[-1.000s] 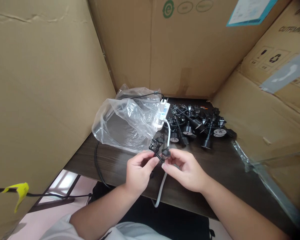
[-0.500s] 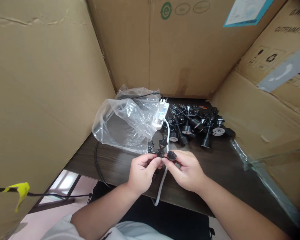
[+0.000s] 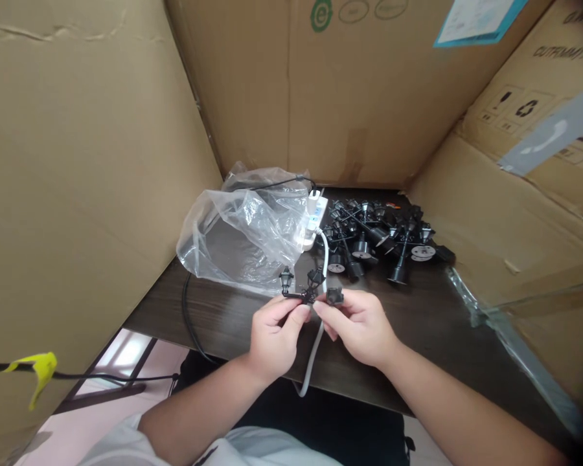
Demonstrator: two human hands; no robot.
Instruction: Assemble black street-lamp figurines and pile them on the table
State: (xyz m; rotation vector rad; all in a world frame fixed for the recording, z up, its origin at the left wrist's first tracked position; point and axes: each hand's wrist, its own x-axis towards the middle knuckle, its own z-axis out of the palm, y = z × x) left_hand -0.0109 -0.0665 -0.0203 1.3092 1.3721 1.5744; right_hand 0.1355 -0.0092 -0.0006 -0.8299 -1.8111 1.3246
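Observation:
A black miniature street lamp [image 3: 307,295] is held in front of me above the near part of the table. My left hand [image 3: 276,336] is closed, pinching it below its middle between thumb and fingers. One small lantern points up at its left end and another stands near the middle. My right hand [image 3: 362,329] is closed in a pinch at the lamp's right side, where a third small lantern [image 3: 335,296] shows above the fingers. Whether this lantern is joined to the rest I cannot tell. The lower part of the lamp is hidden by my hands.
A pile of similar black lamps [image 3: 379,236] with round bases lies at the back right of the dark table [image 3: 432,336]. Left of it are a white power strip [image 3: 315,223] and a clear plastic bag [image 3: 243,239]. A white cable [image 3: 313,362] runs below my hands. Cardboard walls [image 3: 252,97] enclose three sides.
My hands have moved slightly apart. The left lantern has shifted up and left, and the lantern by my right hand has turned. The pile and bag stay as they were.

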